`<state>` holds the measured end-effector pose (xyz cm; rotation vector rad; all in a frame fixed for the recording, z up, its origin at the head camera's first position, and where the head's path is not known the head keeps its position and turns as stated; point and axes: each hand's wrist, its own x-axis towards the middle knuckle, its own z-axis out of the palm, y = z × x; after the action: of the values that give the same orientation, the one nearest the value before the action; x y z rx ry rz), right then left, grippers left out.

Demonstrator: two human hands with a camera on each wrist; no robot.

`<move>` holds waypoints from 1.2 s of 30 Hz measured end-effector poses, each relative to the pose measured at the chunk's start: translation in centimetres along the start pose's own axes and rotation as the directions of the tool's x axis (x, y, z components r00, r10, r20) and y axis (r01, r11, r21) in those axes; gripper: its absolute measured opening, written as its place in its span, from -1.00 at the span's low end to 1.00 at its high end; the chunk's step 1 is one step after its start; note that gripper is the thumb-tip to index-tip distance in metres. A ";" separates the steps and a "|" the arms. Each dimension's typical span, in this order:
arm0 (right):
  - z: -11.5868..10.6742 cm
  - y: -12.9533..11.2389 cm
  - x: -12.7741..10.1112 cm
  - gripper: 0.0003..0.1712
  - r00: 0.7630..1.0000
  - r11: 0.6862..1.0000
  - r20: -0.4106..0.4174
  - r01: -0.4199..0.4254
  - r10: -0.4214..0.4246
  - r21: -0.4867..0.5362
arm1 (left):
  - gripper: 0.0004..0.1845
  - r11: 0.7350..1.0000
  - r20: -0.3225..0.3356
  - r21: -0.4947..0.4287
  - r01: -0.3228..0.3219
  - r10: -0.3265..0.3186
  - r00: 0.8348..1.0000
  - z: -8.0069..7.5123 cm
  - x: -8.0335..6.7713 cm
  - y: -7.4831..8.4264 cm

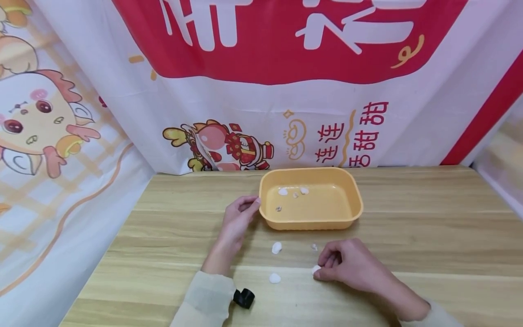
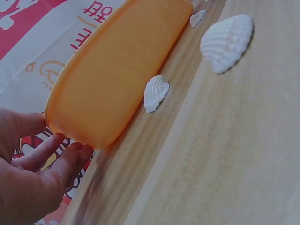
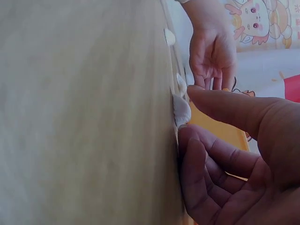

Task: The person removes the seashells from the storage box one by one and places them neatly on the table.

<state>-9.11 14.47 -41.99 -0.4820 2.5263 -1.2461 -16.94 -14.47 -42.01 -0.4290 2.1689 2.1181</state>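
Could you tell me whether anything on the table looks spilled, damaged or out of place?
Nothing looks spilled or damaged. Some shells lie in the yellow tray, others loose on the table. The left hand touches the tray's corner; the right hand pinches a white shell.

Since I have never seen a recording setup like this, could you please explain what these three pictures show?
No machine here: a person works with bare hands, wearing one camera on the head and one on each wrist. The head view looks down on a wooden table with a yellow plastic tray holding a few small seashells. The left hand touches the tray's corner, seen close in the left wrist view. The right hand pinches a white seashell off the table. Other white shells lie loose nearby.
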 end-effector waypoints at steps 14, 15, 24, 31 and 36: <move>-3.7 -4.7 4.4 -0.81 0.997 0.998 -0.057 0.044 -0.047 -0.047 | -0.66 1.000 -0.007 -0.006 0.003 -0.003 1.000 -0.3 0.2 0.2; -3.9 -5.1 5.0 -0.82 0.998 0.998 -0.057 0.033 -0.036 -0.047 | -0.66 1.000 -0.003 -0.006 0.000 0.000 1.000 -0.4 0.3 0.3; -3.7 -6.0 11.0 -0.84 0.997 0.997 -0.021 -0.078 0.078 -0.005 | -0.66 1.000 0.007 -0.008 -0.017 0.017 1.000 -0.3 0.3 0.1; -2.8 -5.4 14.1 -0.89 0.991 0.990 -0.001 -0.133 0.134 0.051 | -0.66 1.000 0.004 -0.009 -0.017 0.017 1.000 -0.2 0.3 0.0; -2.0 -5.1 15.4 -0.87 0.986 0.984 0.010 -0.169 0.169 0.059 | -0.66 1.000 0.002 -0.015 -0.014 0.014 1.000 -0.2 0.0 0.0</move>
<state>-22.91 6.59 -38.31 -0.2506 2.4593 -1.2500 -16.95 -14.63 -41.96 -0.4141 2.1626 2.1423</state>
